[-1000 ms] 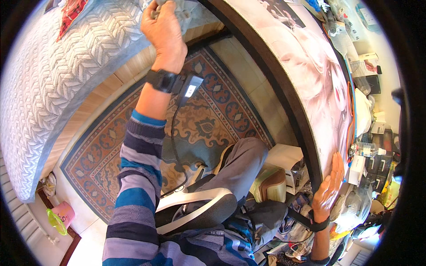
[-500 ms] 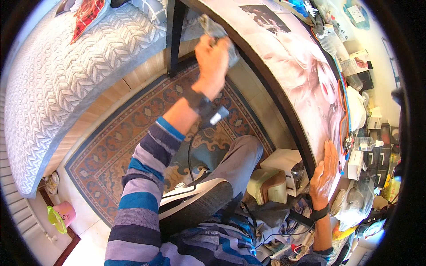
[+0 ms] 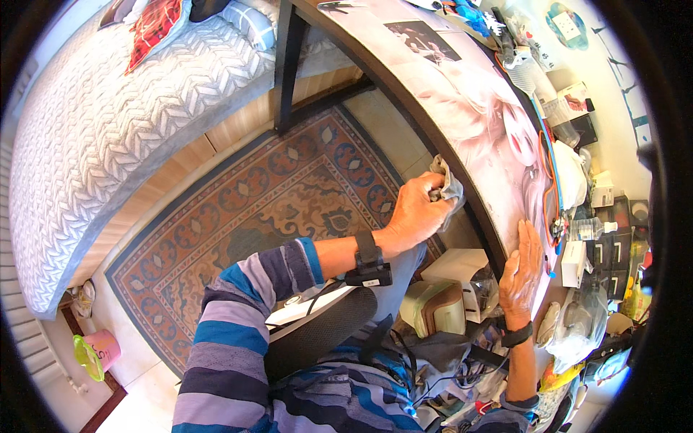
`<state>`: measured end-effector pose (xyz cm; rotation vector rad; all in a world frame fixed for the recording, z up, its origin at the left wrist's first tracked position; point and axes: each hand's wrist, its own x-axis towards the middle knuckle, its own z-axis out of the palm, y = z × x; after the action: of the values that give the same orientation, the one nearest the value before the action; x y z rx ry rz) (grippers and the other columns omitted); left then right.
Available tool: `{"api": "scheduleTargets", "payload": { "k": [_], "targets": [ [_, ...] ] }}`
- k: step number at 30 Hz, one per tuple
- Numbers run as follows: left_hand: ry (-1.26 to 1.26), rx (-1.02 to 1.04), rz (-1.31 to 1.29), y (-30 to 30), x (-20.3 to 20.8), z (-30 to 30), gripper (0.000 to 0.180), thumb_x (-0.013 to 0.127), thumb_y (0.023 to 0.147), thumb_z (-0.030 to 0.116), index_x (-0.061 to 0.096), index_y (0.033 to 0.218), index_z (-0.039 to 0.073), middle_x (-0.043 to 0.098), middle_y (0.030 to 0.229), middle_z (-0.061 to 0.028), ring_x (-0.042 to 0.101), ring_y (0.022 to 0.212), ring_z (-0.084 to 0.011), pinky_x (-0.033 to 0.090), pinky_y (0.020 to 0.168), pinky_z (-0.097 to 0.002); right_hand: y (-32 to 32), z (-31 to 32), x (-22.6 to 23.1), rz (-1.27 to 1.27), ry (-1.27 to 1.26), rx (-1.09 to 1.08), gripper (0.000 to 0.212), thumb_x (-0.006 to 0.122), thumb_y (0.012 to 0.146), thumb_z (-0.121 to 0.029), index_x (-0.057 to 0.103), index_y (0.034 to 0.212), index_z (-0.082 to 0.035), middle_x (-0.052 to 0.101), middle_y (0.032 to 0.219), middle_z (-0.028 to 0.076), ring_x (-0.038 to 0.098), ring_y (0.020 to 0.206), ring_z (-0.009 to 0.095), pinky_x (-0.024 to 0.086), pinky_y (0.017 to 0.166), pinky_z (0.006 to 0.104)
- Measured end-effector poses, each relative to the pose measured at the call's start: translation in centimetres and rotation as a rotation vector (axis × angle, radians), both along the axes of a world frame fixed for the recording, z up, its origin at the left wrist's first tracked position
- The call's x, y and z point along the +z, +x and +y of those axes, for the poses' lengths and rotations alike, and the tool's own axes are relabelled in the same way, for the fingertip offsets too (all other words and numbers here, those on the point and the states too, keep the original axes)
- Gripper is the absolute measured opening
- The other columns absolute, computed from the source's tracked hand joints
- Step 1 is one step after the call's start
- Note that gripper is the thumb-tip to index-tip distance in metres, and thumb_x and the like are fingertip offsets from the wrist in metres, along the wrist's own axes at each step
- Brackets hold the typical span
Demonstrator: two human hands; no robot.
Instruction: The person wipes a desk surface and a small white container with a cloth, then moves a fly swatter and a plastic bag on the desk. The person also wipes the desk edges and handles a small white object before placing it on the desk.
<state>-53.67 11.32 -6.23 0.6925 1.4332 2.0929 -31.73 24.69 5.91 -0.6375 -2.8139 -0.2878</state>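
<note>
My left hand is closed round a crumpled grey cloth. The cloth is at the dark side edge of a long desk, and folds of it stick out above and below my fingers. On top of the desk lies a pink printed desk mat. My right hand rests flat near the mat's close end, fingers stretched out and together, holding nothing. Both wrists wear black straps, and a small dark device hangs from the left one.
Bottles, boxes and plastic bags crowd the desk's right side. Below the desk are a white box and a greenish-brown container. A patterned rug covers the floor beside a bed. A pink bin stands at the lower left.
My left hand has come nearer with the cloth, down along the desk's edge from its far part to about the middle. My right hand has stayed on the mat, shifting only slightly.
</note>
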Motion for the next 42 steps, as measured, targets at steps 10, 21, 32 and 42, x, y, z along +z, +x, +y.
{"api": "scheduleTargets", "payload": {
  "k": [10, 21, 32, 42],
  "targets": [
    [0.321, 0.154, -0.395, -8.8, 0.4, -0.4, 0.014, 0.069, 0.094, -0.002, 0.075, 0.105, 0.002, 0.073, 0.088, -0.0004, 0.066, 0.073, -0.0090, 0.054, 0.064, -0.0298, -0.2, -0.2, 0.1, 0.017, -0.034, 0.005, 0.058, 0.042, 0.101, -0.012, 0.055, 0.155, 0.005, 0.053, 0.158, 0.029, 0.048, 0.148, 0.046, 0.033, 0.128, 0.0547],
    [0.295, 0.640, -0.188, -30.5, -1.2, -1.3, 0.013, 0.072, 0.092, -0.003, 0.074, 0.100, 0.006, 0.072, 0.090, -0.0002, 0.065, 0.074, -0.0116, 0.055, 0.067, -0.0317, -0.3, -0.2, 0.5, -0.029, -0.019, -0.008, 0.060, 0.036, 0.106, -0.022, 0.054, 0.156, 0.006, 0.053, 0.159, 0.028, 0.048, 0.149, 0.046, 0.033, 0.128, 0.0527],
    [0.140, 0.987, 0.080, -38.3, -2.6, 0.4, 0.019, 0.074, 0.093, 0.011, 0.074, 0.107, -0.001, 0.076, 0.096, -0.0076, 0.066, 0.086, -0.0167, 0.053, 0.079, -0.0352, -0.3, -0.4, 0.6, 0.001, -0.090, -0.034, 0.062, 0.045, 0.096, -0.014, 0.054, 0.154, 0.006, 0.050, 0.159, 0.030, 0.045, 0.148, 0.051, 0.031, 0.128, 0.0592],
    [-0.013, 0.609, 0.177, -18.4, -1.2, -0.7, 0.023, 0.071, 0.095, 0.005, 0.072, 0.118, 0.000, 0.074, 0.106, -0.0045, 0.066, 0.092, -0.0131, 0.056, 0.083, -0.0330, -0.3, -0.7, 0.6, 0.070, -0.058, -0.024, 0.058, 0.053, 0.095, -0.012, 0.058, 0.151, 0.004, 0.053, 0.156, 0.030, 0.049, 0.144, 0.052, 0.036, 0.126, 0.0586]
  ]
}}
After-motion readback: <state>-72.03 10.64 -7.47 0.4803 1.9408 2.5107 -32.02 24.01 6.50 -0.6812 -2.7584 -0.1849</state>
